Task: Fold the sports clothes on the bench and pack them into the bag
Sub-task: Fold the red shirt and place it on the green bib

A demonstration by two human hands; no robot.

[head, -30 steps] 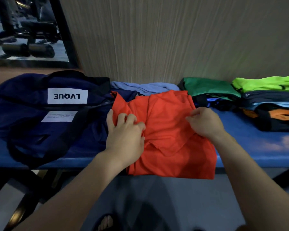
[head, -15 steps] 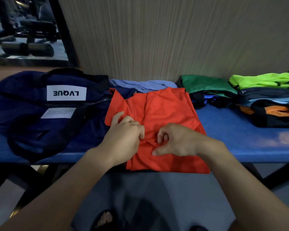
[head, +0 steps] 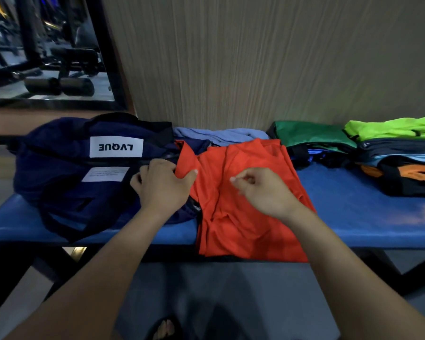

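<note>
On the left of the blue table (head: 353, 217) lies a navy bag (head: 66, 173); its white label, seen upside down, reads "LVQUE", with a smaller unreadable label below. Left hand (head: 162, 190): fingers and thumb clamped on the left edge of the orange shirt (head: 243, 229), where it overlaps the bag. Shirt's long axis runs near to far, near hem at the table's front edge. Right hand (head: 268, 192): over shirt's middle, fingers curled; cannot tell whether they pinch fabric. Folded clothes (head: 390, 155) stacked at right.
</note>
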